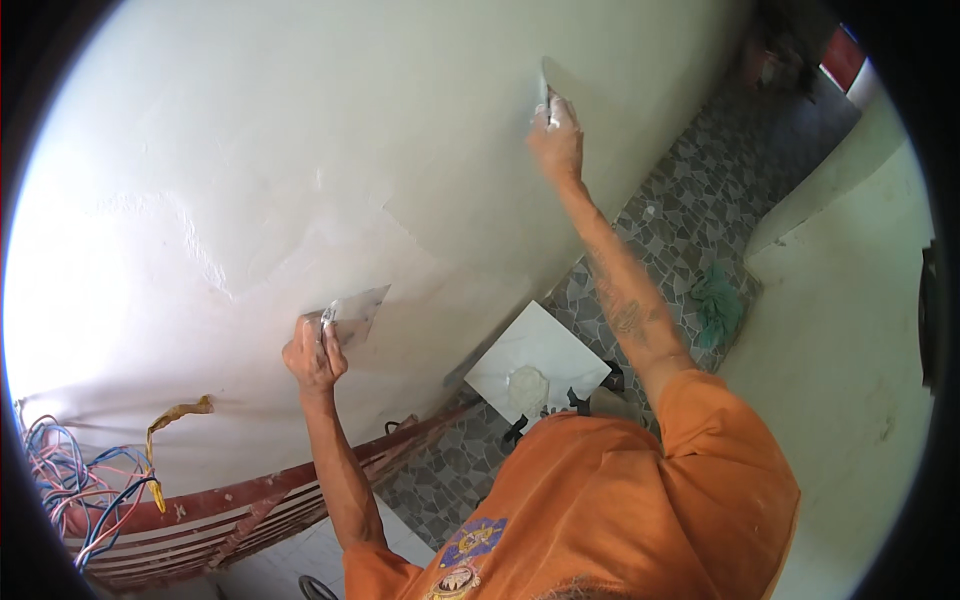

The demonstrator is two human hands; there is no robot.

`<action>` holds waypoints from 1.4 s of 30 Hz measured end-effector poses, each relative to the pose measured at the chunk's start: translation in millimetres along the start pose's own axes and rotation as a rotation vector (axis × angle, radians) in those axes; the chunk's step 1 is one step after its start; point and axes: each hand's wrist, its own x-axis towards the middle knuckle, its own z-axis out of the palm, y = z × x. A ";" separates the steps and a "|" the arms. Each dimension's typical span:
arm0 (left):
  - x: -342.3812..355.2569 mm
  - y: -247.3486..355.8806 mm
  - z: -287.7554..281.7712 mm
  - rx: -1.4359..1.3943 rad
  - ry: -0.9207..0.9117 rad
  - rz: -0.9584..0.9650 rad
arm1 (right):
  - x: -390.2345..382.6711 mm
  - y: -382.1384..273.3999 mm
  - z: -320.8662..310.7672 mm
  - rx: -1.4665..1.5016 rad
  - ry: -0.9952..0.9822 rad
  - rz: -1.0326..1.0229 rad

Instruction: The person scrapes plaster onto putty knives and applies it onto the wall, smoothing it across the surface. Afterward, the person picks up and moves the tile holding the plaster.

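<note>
My left hand (315, 352) is closed round the handle of a broad putty knife (362, 310), whose flat blade points up and to the right, close in front of the pale wall (250, 120). Farther up, my right arm is stretched out, and my right hand (557, 140) grips a second putty knife (545, 78). That blade shows nearly edge-on and appears to lie against the wall; exact contact is hard to tell. Whitish residue marks my right fingers. Patches with uneven, ridged edges show on the wall near my left hand.
Below me a square white tile (530, 335) bears a pale lump of putty (528, 388). A red slatted wooden piece (250, 520) runs along the lower left, beside tangled wires (75, 480). Green netting (716, 305) lies on the stone-patterned floor (690, 210); another wall (850, 300) stands right.
</note>
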 end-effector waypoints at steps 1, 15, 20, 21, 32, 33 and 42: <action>-0.2 0.1 -0.1 0.002 -0.001 -0.003 | -10.7 -5.0 5.6 0.015 0.011 -0.066; 0.5 1.5 -4.2 -0.004 0.018 0.006 | -70.7 -26.2 -35.9 0.482 -0.324 0.345; 3.2 3.2 -0.5 -0.009 0.009 -0.007 | -34.1 -1.5 -56.7 0.329 -0.176 0.516; 2.5 2.0 0.5 -0.021 0.012 -0.001 | -27.5 10.9 -53.1 0.347 -0.103 0.504; -1.4 -0.3 -1.0 -0.025 0.000 -0.012 | -11.1 52.2 -31.7 0.344 -0.095 0.528; -1.7 -0.3 -1.2 -0.030 -0.001 -0.016 | -10.4 44.8 -31.4 0.259 -0.127 0.486; 0.9 -0.3 2.5 0.007 -0.013 0.003 | -33.3 37.4 38.7 -0.174 0.143 -0.157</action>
